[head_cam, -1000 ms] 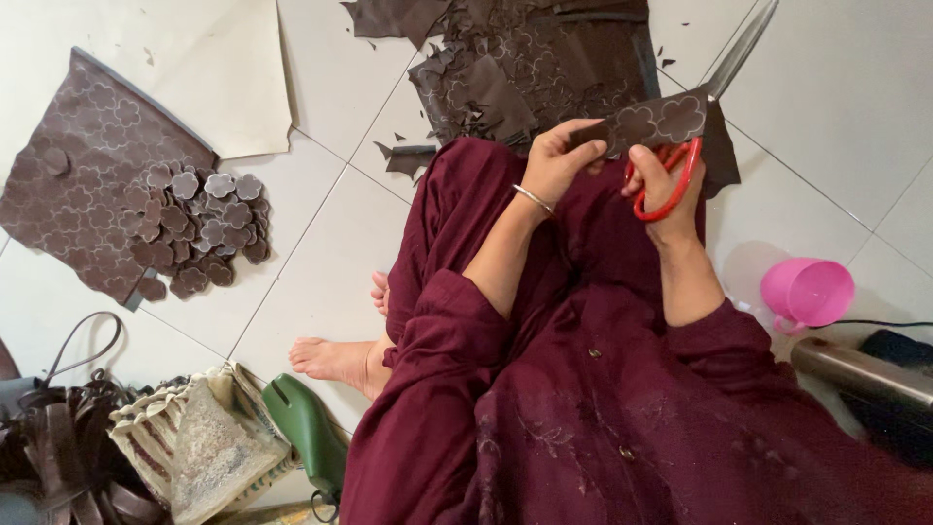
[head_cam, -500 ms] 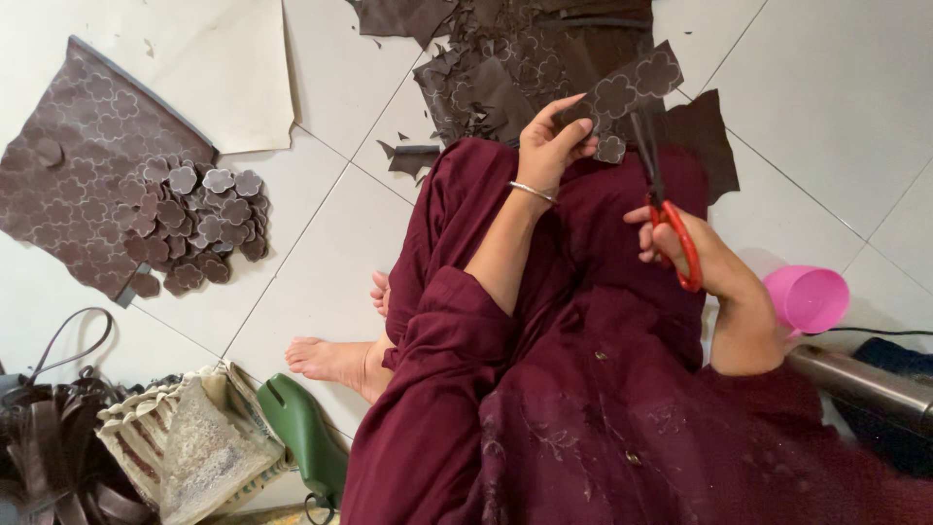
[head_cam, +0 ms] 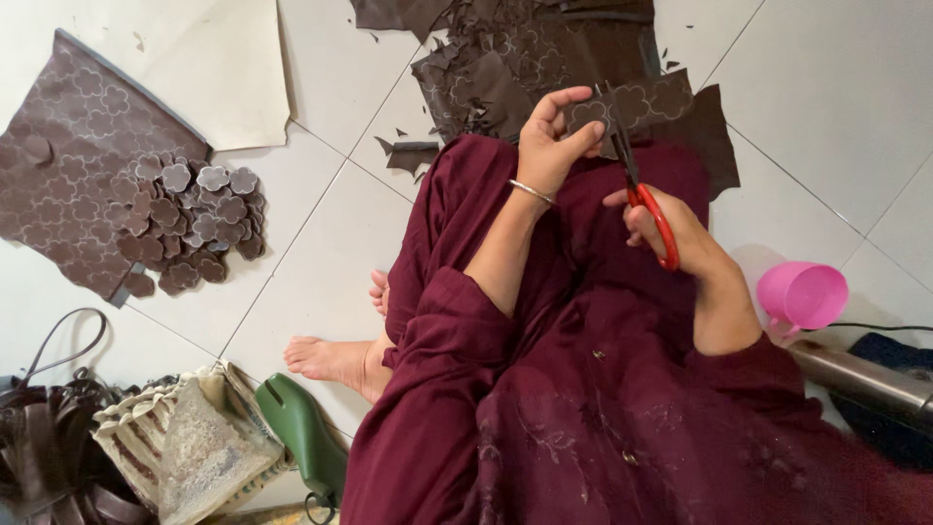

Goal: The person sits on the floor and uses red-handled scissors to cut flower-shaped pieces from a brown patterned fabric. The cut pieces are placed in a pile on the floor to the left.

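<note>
Seated on a white tiled floor, I work over my lap in a maroon dress; my right hand (head_cam: 671,228) is closed through the red handles of the scissors (head_cam: 637,180), forearm rising from the lower right, wrist bent inward; the scissors' long axis runs nearly straight away from me, blades pointing up and slightly left into the brown patterned strip (head_cam: 632,102); my left hand (head_cam: 554,146), bangle at the wrist, pinches that strip's left end between thumb and curled fingers, the strip lying crosswise above my knees; beyond lies a heap of brown offcuts (head_cam: 515,49); far left, a pile of cut flower shapes (head_cam: 190,219) sits on a patterned sheet (head_cam: 68,175).
</note>
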{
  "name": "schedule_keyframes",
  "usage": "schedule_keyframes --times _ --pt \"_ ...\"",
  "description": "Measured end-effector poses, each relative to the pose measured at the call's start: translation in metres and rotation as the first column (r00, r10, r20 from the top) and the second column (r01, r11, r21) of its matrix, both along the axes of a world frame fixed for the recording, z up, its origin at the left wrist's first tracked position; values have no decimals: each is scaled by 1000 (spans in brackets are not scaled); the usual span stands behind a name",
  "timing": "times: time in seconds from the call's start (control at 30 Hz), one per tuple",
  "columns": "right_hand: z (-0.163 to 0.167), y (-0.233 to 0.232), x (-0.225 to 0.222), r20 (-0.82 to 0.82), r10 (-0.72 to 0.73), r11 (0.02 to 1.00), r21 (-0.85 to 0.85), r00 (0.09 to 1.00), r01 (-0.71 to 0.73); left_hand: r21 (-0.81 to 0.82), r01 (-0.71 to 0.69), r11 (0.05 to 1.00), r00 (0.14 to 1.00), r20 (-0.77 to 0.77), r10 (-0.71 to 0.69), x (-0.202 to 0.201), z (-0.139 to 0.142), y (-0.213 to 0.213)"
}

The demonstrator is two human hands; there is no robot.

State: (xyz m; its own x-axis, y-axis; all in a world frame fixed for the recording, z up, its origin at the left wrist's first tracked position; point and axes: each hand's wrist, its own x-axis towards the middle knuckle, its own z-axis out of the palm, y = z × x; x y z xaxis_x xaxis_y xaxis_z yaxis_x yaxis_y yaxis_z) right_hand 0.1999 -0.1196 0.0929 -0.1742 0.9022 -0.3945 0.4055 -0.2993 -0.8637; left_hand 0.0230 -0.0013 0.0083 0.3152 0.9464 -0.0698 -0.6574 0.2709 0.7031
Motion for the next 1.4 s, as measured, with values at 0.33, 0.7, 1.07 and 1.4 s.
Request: schedule_keyframes --times 0.33,0.7,1.07,1.4 --pt "2 2 6 -90 24 998 -52 996 -29 -34 43 999 998 48 -41 1 -1 0" --pt "-2 0 8 -139 13 992 -119 990 -29 -24 62 998 998 24 -62 0 2 -2" --pt "-10 -1 13 -207 -9 995 -101 978 -13 -14 72 997 997 27 -71 1 -1 -1" --pt "-9 0 9 -256 12 997 -76 967 -32 -35 84 996 996 2 -84 -1 -2 0"
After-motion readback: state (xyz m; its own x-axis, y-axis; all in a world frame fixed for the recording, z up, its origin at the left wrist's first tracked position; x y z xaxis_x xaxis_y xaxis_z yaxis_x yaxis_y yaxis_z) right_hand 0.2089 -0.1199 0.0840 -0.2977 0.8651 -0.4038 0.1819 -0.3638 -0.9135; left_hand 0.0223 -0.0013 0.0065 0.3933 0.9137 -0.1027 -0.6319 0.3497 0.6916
